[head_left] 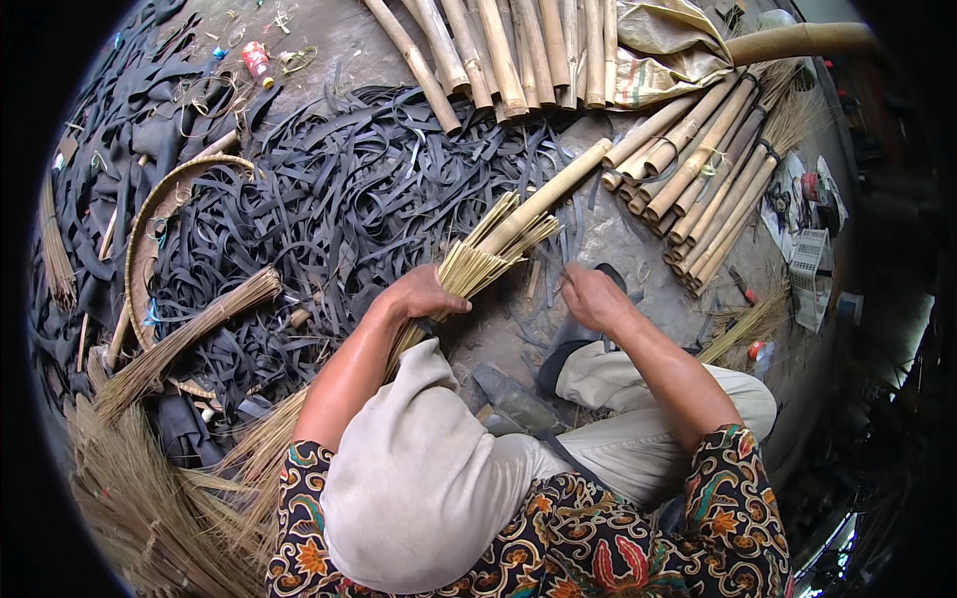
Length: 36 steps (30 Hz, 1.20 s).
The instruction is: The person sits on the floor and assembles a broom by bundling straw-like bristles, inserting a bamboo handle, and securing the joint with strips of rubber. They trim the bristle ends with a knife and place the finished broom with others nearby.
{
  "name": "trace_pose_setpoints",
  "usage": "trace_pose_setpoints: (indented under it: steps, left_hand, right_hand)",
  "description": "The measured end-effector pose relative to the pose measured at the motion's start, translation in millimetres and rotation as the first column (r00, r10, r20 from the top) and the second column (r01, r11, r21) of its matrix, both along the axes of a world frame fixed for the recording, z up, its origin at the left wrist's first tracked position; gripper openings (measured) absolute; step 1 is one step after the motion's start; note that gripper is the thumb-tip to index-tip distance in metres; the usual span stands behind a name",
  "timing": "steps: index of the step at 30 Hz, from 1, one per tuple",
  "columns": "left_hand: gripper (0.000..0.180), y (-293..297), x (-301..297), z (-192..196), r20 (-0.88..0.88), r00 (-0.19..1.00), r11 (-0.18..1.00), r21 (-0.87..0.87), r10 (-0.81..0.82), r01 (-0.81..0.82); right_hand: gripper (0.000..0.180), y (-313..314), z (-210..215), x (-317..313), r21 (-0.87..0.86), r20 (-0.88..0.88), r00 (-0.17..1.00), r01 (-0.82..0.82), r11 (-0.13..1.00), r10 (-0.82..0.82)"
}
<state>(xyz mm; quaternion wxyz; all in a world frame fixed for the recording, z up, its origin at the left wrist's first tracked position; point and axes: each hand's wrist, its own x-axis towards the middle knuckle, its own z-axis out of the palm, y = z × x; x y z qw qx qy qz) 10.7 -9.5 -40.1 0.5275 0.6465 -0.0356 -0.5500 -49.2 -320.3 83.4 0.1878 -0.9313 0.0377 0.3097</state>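
Note:
My left hand [424,294] is wrapped round a bundle of thin, straw-coloured broom sticks [478,267], just above my knee. A thick bamboo handle [558,189] juts from the bundle's cut end, pointing up and to the right. Below my left hand, a dark band shows at the bundle, and the long bristles run down past my leg. My right hand [593,297] is closed, apart from the bundle, above my foot. Dark grey material lies just under its fingers; whether they grip a strip of it is hidden.
A large tangle of black rubber strips [369,189] covers the floor to the left and ahead. Loose bamboo poles [498,50] lie at the far side. Finished bamboo-handled brooms [698,159] are stacked at right. Bristle bundles [150,488] and a round basket rim [140,229] sit at left.

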Motion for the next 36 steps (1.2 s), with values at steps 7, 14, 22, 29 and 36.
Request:
trace_pose_setpoints:
  steps: [7,14,22,29,36]
  left_hand:
    - [0.075,-7,-5,35,0.393,0.876,0.835,0.549,-0.279,0.019]
    - [0.074,12,-11,26,0.369,0.908,0.937,0.344,-0.197,0.064]
    - [0.064,10,-13,7,0.268,0.963,0.997,0.081,-0.023,0.001]
    - [0.057,6,-4,14,0.261,0.964,0.987,0.160,-0.055,0.012]
    - [0.061,0,-8,36,0.347,0.909,0.897,0.438,-0.232,0.062]
  right_hand:
    - [0.027,14,-4,-17,0.105,-0.133,0.977,-0.154,0.983,0.167]
    - [0.026,-30,-23,47,0.146,-0.075,0.863,0.506,0.850,-0.500]
    - [0.026,-29,-12,28,0.028,0.002,1.000,-0.016,0.999,0.016]
    - [0.028,1,-14,11,0.240,-0.199,0.945,-0.210,0.948,0.260]
    - [0.030,18,-13,4,0.172,-0.173,0.974,-0.114,0.978,0.144]
